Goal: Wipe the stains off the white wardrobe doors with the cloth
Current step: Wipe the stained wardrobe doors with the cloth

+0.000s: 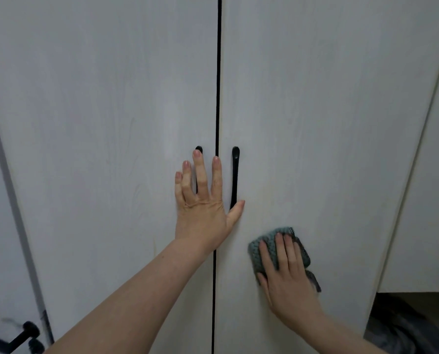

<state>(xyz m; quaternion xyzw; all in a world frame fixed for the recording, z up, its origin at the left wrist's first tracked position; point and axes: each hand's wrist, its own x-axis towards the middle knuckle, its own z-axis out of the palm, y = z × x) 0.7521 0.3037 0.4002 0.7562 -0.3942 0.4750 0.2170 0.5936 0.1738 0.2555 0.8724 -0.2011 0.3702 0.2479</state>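
While the wiping is under way, these lines take the black gap between the doors [217, 98] as the landmark.

Step in hand: wiping the right-hand door; by my reading this is mid-task, with the left door not being worked now.

Right hand: the right hand [287, 272] lies flat, fingers straight and close together, pressing the teal knitted cloth [272, 245] against the white wood-grain right wardrobe door [328, 123], right of the gap and below the handles.

Cloth: bunched under the fingers, with its edges showing above and to the right of them.

Left hand: the left hand [203, 200] is spread open and holds nothing; its palm and fingers rest on the white wood-grain left wardrobe door [98, 123], and the thumb reaches across the gap to the right door.

Handles: the slim black left bar handle [198, 150] is mostly hidden behind the fingers; the slim black right bar handle [235, 175] stands just right of the gap, its lower end behind the thumb.

Stains: only faint yellowish marks show right of the gap above the cloth; too faint to be sure.

Next move: probably sliding the cloth up toward those marks with steady pressure, while the left hand braces both doors against swinging.
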